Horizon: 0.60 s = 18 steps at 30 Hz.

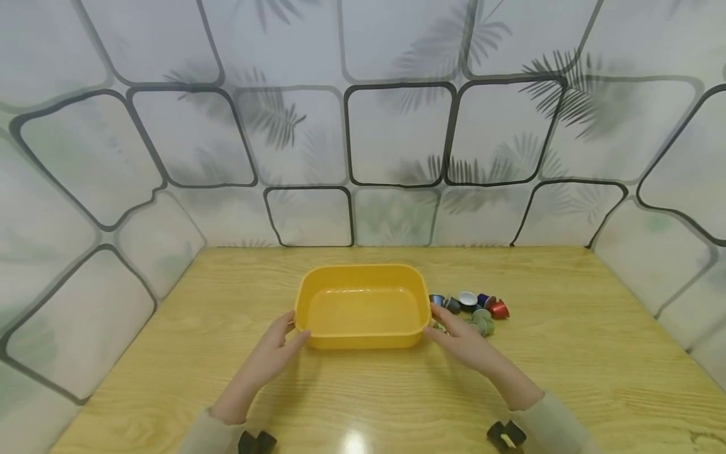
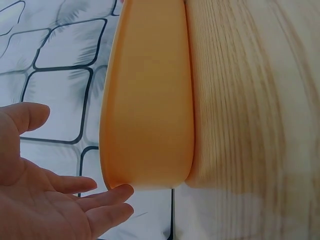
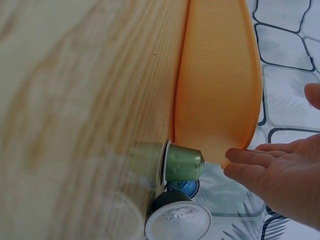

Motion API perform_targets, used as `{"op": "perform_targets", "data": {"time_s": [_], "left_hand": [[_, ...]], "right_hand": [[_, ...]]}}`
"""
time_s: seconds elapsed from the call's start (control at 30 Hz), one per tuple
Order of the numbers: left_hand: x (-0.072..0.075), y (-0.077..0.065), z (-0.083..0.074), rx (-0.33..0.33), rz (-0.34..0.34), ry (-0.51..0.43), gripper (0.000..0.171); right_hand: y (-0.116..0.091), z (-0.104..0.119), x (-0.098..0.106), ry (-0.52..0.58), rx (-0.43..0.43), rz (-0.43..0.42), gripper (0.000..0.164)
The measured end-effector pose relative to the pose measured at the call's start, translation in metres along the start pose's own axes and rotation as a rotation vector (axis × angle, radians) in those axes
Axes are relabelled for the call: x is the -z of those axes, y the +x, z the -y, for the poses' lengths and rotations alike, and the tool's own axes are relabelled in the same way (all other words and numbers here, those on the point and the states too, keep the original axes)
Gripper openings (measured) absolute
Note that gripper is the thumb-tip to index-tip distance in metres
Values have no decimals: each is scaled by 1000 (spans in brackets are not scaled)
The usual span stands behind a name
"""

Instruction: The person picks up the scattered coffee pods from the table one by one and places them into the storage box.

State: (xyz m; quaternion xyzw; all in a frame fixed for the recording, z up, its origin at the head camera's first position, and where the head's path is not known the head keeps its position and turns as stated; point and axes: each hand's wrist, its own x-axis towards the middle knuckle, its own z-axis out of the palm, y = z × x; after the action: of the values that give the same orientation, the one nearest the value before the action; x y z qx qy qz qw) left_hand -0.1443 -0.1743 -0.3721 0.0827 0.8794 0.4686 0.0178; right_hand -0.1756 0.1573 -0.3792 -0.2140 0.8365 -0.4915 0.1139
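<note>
A yellow rectangular plastic basin (image 1: 363, 342) stands on the wooden table, with nothing inside it. My left hand (image 1: 272, 353) is at its left end, fingertips against the outer wall just under the rim. In the left wrist view the left fingers (image 2: 107, 202) are fairly straight and the thumb stands apart from the rim. At the opposite end, my right hand (image 1: 465, 340) touches the basin in the same way, its straight fingers (image 3: 250, 157) at the rim. Several coffee capsules (image 1: 467, 301) lie close beyond the right hand, among them a green capsule (image 3: 184, 163).
The pale wood table (image 1: 363, 403) reaches back to a white curtain (image 1: 397, 132) with dark outlines and leaf shapes, which also hangs at both sides. A red capsule (image 1: 499, 309) lies at the right edge of the capsule group. Dark wrist straps show at both sleeves.
</note>
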Motion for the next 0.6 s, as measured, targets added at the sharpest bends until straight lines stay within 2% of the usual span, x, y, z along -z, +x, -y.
{"op": "perform_targets", "data": {"time_s": [0.13, 0.6], "left_hand": [[0, 2, 0, 44, 23, -23, 67], [0, 6, 3, 26, 14, -13, 65]], "right_hand": [[-1, 0, -1, -8, -8, -2, 61], [-3, 2, -4, -62, -22, -27, 59]]}}
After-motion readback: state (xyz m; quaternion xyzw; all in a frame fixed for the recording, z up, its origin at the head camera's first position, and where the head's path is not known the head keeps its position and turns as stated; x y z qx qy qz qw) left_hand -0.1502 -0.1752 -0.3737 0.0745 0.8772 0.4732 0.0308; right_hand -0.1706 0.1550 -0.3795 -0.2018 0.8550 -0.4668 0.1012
